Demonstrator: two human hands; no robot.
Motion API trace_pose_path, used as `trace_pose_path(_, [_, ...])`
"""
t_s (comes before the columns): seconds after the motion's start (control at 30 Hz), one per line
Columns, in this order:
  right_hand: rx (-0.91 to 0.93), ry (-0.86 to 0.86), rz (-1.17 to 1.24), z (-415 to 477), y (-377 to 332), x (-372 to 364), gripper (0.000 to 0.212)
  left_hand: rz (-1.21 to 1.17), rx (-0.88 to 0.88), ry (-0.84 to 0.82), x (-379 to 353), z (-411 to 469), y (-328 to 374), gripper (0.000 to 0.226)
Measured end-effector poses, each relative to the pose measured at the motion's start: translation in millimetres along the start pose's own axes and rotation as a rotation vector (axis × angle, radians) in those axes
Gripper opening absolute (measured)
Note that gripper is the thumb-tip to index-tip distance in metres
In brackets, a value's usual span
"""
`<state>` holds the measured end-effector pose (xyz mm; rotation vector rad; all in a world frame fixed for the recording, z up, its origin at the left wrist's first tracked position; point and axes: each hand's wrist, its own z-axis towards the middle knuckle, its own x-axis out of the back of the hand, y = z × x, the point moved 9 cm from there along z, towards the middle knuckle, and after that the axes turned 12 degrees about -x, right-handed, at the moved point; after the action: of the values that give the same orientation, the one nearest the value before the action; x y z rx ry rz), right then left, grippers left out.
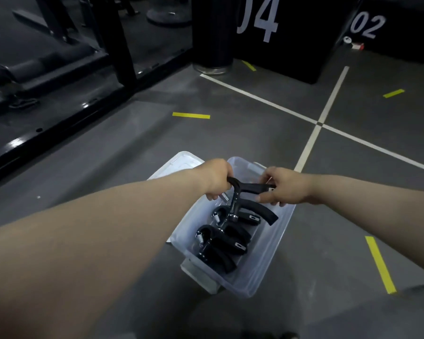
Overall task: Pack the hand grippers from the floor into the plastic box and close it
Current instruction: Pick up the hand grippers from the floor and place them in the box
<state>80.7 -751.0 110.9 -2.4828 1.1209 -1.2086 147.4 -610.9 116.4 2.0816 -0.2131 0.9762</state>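
Note:
A clear plastic box [269, 263] stands open on the grey floor in front of me. Two black hand grippers [227, 243] with steel springs lie inside it. A third black hand gripper [251, 204] hangs over the far end of the box. My left hand [216, 178] grips its top end, and my right hand [285, 185] pinches its upper handle. The other handle points down to the right over the box rim. The clear lid [179, 160] lies flat on the floor beyond the box, partly hidden by my left arm.
A black steel gym rack [66, 99] runs along the floor at the left. Black boxes marked 04 [279, 37] and 02 [389, 28] stand at the back. White lines [311, 140] and yellow tape marks [380, 264] cross the floor.

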Motion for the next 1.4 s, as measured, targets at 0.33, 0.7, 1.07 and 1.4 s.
trace_pose_path(0.33, [0.017,0.103,-1.076,61.1,-24.6,-35.0,0.029,0.089,0.039,0.056,-39.3,33.2,-29.6,0.036])
trace_pose_path(0.7, [-0.100,0.030,-0.868,109.6,21.8,-73.3,0.022,0.044,0.087,-0.209,-84.3,50.3,-51.6,0.050])
trace_pose_path(1.07, [-0.124,-0.047,-0.800,118.8,55.0,-108.2,0.026,0.352,0.021,-0.425,-125.5,60.1,-60.4,0.030])
trace_pose_path(1.4, [-0.115,-0.102,-0.975,110.6,52.3,-102.1,0.014,0.505,-0.009,-0.465,-126.5,66.5,-57.8,0.049])
